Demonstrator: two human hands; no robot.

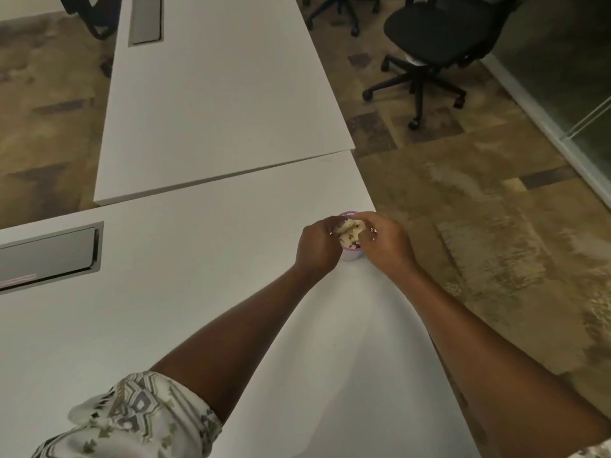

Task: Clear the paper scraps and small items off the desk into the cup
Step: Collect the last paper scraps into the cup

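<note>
- While both forearms are stretched forward over the white desk (205,292), the 2 hands are brought together at a small cup (351,254) near the desk's right edge.
- The cup is seen standing upright on the desk, with a pale wall and a pink rim; it is heaped with pale paper scraps (349,233) that rise above the rim.
- The left hand (318,246) is curled against the cup's left side, knuckles up, with the fingertips bent in toward the scraps; whether the cup itself is gripped cannot be told.
- The right hand (385,242) is arched over the cup's right side, its fingers bent down onto the top of the scraps, apparently pinching or pressing them.
- A patterned sleeve (132,421) is pushed up on the left arm.
- 1 grey cable hatch (49,256) is set in the desk, well apart to the left.
- A black office chair (439,38) is seen on the carpet beyond.
</note>
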